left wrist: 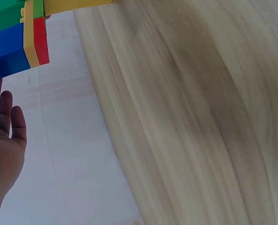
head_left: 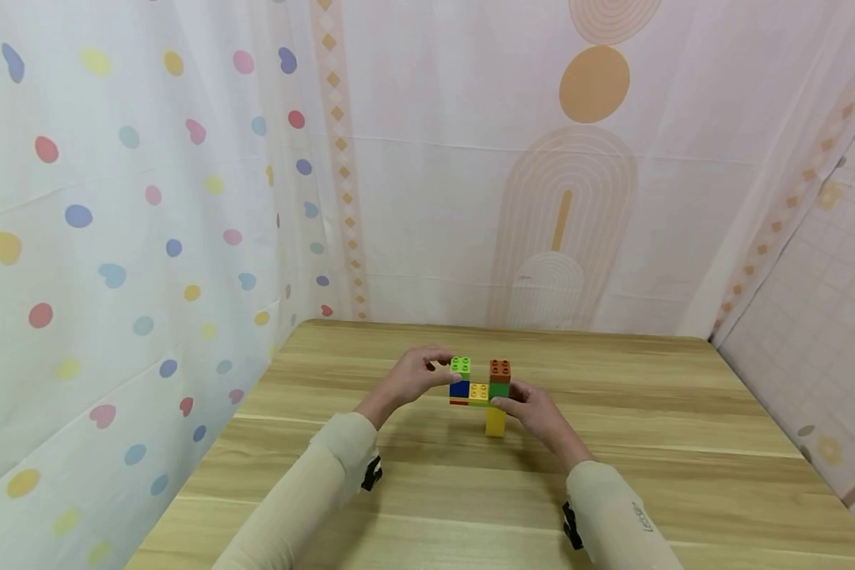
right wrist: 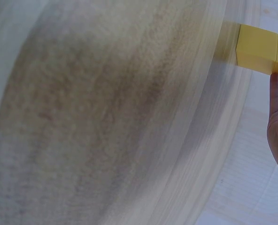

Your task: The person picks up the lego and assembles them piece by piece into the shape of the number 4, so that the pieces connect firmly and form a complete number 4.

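A toy brick structure stands on the table, with a yellow column (head_left: 495, 423) at its base. A green brick (head_left: 499, 389) and a reddish-brown brick (head_left: 500, 369) are stacked above the column. To the left, a short yellow bridge joins a blue brick (head_left: 459, 389) topped by a lime green brick (head_left: 460, 364). My left hand (head_left: 415, 374) pinches the lime brick, thumb on its near side. My right hand (head_left: 537, 408) grips the structure at the green brick, thumb in front. In the left wrist view, a red plate (left wrist: 41, 40) shows beneath the bridge's end.
The wood-grain table (head_left: 641, 427) stretches around both hands. Behind it hangs a pale patterned curtain (head_left: 435, 198), with a dotted curtain (head_left: 135, 214) along the left side. Black straps (head_left: 372, 473) sit at both sleeves.
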### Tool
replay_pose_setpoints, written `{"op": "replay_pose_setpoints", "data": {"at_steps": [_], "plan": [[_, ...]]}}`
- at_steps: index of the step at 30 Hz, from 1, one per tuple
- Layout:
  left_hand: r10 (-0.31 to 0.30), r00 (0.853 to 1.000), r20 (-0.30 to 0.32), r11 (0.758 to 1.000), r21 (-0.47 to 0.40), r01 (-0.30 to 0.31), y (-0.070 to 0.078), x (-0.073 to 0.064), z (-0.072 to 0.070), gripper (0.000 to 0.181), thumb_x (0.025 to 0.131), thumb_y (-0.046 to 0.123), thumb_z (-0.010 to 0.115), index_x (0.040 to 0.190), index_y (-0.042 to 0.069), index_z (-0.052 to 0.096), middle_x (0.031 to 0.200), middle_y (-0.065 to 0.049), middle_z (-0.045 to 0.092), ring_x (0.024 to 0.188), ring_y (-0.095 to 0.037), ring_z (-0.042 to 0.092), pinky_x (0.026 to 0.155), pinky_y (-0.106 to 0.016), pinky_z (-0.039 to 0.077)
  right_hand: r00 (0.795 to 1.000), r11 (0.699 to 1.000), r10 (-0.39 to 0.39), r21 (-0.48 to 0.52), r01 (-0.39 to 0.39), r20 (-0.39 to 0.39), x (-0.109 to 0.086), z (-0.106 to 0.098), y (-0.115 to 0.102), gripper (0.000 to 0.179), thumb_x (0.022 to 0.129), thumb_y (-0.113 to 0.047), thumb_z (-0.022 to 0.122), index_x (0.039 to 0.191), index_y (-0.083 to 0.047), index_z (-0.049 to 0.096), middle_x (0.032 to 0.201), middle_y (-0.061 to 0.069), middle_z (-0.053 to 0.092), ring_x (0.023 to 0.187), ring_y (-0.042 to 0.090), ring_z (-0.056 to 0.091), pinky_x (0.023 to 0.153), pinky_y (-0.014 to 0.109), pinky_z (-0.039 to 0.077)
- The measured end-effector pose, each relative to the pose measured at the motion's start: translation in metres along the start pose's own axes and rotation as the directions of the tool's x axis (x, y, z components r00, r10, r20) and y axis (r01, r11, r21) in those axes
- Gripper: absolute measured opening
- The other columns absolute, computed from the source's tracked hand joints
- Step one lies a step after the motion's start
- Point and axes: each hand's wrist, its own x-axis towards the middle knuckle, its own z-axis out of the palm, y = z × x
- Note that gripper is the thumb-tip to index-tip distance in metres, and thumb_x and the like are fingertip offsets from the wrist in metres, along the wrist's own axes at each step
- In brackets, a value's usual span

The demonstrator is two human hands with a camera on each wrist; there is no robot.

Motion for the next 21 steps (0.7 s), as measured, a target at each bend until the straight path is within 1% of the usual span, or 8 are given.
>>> {"op": "replay_pose_setpoints", "data": {"at_steps": [4,6,9,12,17,21], "plan": [[-0.014,1.0,0.007,0.999,0.046,0.014,0.0032,0.0015,-0.0013,0.039,0.09,0.033,0.074,0.124,0.014,0.07,0.124,-0.003,0.063,0.11,-0.022,0.055,0.093,-0.043,0.046,1.0,1.0,0.002,0.007,-0.002,0.002,-0.0006,-0.0005,0.0001,0.04,0.095,-0.026,0.069,0.132,-0.011,0.063,0.118,0.004,0.067,0.112,0.02,0.06,0.101,0.045,0.045],[-0.01,1.0,0.014,0.998,0.065,0.009,0.0051,0.0022,-0.0022,0.039,0.09,0.033,0.075,0.123,0.013,0.07,0.123,-0.004,0.064,0.109,-0.022,0.056,0.092,-0.043,0.047,1.0,1.0,0.003,0.007,-0.003,0.001,-0.0009,-0.0007,0.0003,0.041,0.095,-0.026,0.069,0.133,-0.011,0.063,0.118,0.004,0.067,0.112,0.02,0.06,0.101,0.045,0.045],[-0.009,1.0,0.022,0.998,0.068,0.008,0.0074,0.0023,-0.003,0.039,0.089,0.034,0.075,0.122,0.013,0.07,0.122,-0.004,0.064,0.109,-0.023,0.056,0.092,-0.044,0.047,1.0,1.0,0.009,0.008,-0.009,-0.001,-0.0011,-0.001,0.0006,0.041,0.095,-0.025,0.069,0.133,-0.01,0.062,0.118,0.004,0.067,0.112,0.02,0.06,0.1,0.044,0.046],[-0.008,1.0,0.024,0.998,0.06,0.006,0.0059,0.0019,-0.0025,0.039,0.09,0.034,0.075,0.123,0.013,0.07,0.123,-0.003,0.064,0.11,-0.022,0.056,0.093,-0.044,0.046,1.0,1.0,0.012,0.008,-0.012,-0.003,-0.0009,-0.001,0.0008,0.041,0.095,-0.026,0.069,0.133,-0.011,0.062,0.118,0.004,0.067,0.111,0.02,0.06,0.101,0.044,0.046],[-0.016,1.0,0.018,1.0,0.01,0.016,-0.0001,0.0007,-0.0007,0.035,0.092,0.03,0.073,0.123,0.013,0.07,0.123,-0.003,0.062,0.112,-0.02,0.054,0.094,-0.043,0.045,1.0,1.0,0.003,0.002,-0.003,0.002,0.0,-0.0006,0.0009,0.042,0.094,-0.028,0.07,0.132,-0.011,0.063,0.118,0.004,0.067,0.112,0.02,0.06,0.1,0.044,0.046],[-0.026,1.0,0.017,1.0,-0.002,0.026,0.0007,0.0007,-0.0006,0.035,0.092,0.029,0.073,0.122,0.013,0.07,0.122,-0.003,0.062,0.108,-0.021,0.055,0.093,-0.042,0.046,1.0,1.0,-0.001,-0.007,0.001,0.002,0.0005,-0.0009,0.0011,0.042,0.095,-0.028,0.069,0.132,-0.011,0.063,0.118,0.004,0.067,0.111,0.02,0.06,0.1,0.044,0.046]]}}
